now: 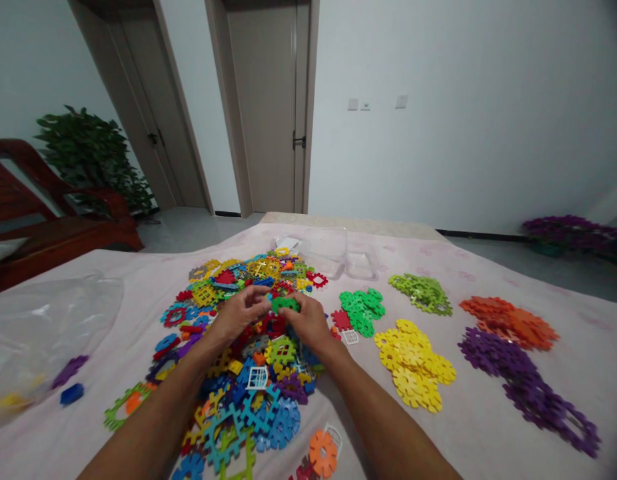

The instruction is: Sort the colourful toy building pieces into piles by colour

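Note:
My right hand (311, 321) grips a green plastic building piece (284, 304) between thumb and fingers, above a large mixed heap of interlocking plastic pieces (256, 343). Close beside it on the left, my left hand (242, 312) has its fingers bent into a pinch. A speck of light blue shows at its fingertips, too small to name. Right of my hands lie a pile of green pieces (362, 310), a red square piece (341, 320) and a white window-shaped piece (350, 337).
Sorted piles of yellow (413, 367), light green (422, 293), orange (511, 321) and purple pieces (526, 387) spread across the right side. Clear plastic trays (361, 265) stand behind the heap. A transparent bag (53, 333) lies at left, near a blue piece (71, 394).

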A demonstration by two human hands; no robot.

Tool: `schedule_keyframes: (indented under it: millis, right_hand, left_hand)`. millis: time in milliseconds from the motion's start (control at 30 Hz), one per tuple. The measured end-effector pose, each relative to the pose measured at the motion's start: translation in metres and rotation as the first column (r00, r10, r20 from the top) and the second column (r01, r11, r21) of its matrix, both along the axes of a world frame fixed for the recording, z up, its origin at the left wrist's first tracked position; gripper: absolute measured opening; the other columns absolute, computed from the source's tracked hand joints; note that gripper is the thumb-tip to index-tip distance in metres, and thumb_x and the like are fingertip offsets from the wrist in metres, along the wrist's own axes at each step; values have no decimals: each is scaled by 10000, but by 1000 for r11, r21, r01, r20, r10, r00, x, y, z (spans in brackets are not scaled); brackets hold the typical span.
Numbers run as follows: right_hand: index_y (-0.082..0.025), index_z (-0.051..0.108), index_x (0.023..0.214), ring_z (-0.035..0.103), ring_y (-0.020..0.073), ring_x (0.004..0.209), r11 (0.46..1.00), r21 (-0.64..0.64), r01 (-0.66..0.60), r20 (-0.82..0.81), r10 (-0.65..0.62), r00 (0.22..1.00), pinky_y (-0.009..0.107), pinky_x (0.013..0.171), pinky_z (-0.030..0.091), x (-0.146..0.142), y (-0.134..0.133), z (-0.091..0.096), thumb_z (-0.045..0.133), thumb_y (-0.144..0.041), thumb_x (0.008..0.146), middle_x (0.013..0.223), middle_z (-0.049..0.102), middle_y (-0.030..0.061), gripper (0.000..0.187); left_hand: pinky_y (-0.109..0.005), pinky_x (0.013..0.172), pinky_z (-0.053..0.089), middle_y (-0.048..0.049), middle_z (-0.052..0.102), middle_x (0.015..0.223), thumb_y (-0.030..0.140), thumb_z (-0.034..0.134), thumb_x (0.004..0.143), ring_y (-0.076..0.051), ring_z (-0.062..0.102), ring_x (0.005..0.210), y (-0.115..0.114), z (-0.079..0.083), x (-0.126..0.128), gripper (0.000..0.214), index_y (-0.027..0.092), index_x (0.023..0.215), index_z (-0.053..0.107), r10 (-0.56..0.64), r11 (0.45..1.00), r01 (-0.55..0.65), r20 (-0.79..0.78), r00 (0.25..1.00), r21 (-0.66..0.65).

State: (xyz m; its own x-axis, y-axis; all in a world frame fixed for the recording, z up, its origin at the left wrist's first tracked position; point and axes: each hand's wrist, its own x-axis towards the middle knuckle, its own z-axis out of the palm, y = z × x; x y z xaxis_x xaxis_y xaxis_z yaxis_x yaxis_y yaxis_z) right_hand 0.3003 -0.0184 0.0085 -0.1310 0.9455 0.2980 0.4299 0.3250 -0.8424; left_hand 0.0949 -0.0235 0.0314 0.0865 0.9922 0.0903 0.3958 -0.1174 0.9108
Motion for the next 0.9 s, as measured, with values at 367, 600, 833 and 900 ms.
schedule_keyframes:
  millis: [367, 600, 833, 900]
  right_hand:
    - [-244, 769, 868, 632, 221, 756, 906, 205, 369, 514, -421, 747, 297, 647, 363, 146, 34, -1, 729, -264, 772, 848, 750, 59, 106]
    - [-229, 764, 1102, 642, 278, 1069, 946, 300, 123, 424, -247, 871, 410, 948, 467, 103, 25, 1, 607, -235, 894, 1127, 744, 95, 261]
    - [-238, 736, 1230, 556, 266, 1321, 905, 270, -328, 463, 176, 869, 474, 1148, 374, 28, 28, -2, 670, -203, 885, 1391, 659, 102, 353]
    - [-250, 770, 1141, 595, 262, 1273, 914, 238, -329, 455, 194, 869, 480, 1132, 393, 31, 26, -5, 671, -162, 862, 1330, 699, 85, 309]
  left_hand:
    - [-451, 1246, 230, -68, 518, 1566, 647, 348, 966, -276, 392, 1493, -4, -29, -47, 652, 279, 1434, 614, -160, 986, 150, -643, 749, -71]
    - [-585, 1243, 155, -72, 286, 1690, 735, 341, 947, -352, 239, 1558, -35, -22, 22, 731, 344, 1548, 484, -196, 979, 183, -664, 722, -90]
    - [-447, 1192, 353, -41, 630, 1456, 644, 438, 948, -306, 537, 1372, -41, 12, 20, 565, 303, 1289, 734, -354, 932, 351, -425, 833, -87]
    - [-403, 1122, 435, -41, 726, 1308, 625, 448, 941, -292, 634, 1238, -32, 19, -12, 544, 270, 1197, 772, -187, 981, 192, -370, 910, -24]
